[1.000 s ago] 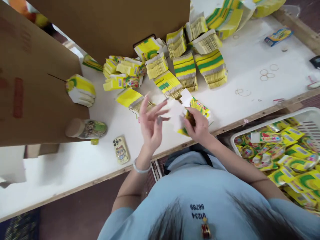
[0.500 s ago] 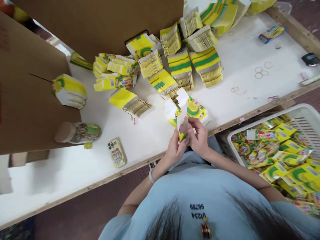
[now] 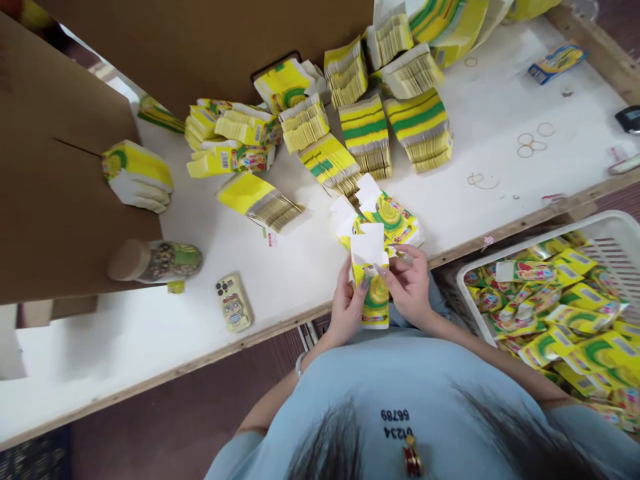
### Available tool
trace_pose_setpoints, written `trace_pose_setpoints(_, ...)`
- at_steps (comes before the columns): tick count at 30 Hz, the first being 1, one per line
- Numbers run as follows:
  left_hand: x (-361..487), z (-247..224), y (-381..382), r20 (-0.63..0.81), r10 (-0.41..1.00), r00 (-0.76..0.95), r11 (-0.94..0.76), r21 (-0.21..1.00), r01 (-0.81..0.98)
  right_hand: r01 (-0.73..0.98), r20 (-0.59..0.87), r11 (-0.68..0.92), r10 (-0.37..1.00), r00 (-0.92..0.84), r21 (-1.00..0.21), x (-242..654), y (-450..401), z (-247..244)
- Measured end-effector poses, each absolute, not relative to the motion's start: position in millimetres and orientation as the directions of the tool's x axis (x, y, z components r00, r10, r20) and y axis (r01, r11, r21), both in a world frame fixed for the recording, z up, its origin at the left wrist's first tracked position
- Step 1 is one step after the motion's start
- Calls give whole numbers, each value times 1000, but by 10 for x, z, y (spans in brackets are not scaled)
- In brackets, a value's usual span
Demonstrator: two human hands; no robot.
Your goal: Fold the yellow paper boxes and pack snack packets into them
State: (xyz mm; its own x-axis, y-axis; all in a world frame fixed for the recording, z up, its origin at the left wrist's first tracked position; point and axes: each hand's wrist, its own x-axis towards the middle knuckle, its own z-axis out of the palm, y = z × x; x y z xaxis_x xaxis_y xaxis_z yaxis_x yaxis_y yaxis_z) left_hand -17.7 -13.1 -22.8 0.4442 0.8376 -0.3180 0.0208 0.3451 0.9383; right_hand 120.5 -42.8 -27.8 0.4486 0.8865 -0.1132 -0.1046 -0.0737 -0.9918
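With our left fingers and right fingers pinching the yellow carton by its sides over the near edge of the tabletop, we could crease its thin-looking card or drop it by pressing unevenly.

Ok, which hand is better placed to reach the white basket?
Probably the right hand: the basket is on that side, and the left hand is farther from it. Both hands are on the yellow box.
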Motion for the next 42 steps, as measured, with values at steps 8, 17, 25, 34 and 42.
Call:
trace_pose_setpoints(8, -462, -320, -247, -217, 743, 633, 227, 972, 67, -73, -165, -155, 972, 167, -985, 1408, -629, -254)
trace_pose_setpoints(17, -342, -254, -133, -185, 797, 575, 165, 982, 87, 98, 70, 60, 992, 107, -993, 1594, -685, -319)
trace_pose_setpoints(25, -376, -106, -39, -263, 776, 573, 111, 952, 286, -140, -325, -344, 935, -144, -928, 1594, -758, -172)
trace_pose_setpoints(34, -359, -157, -42, -191, 772, 606, 31, 964, 264, -283, -375, -411, 911, -175, -867, 1644, -661, -59)
trace_pose_setpoints(42, -428, -193, 46, -53, 641, 766, -226, 941, 254, -342, -455, -503, 864, -215, -794, 1668, -682, -155)
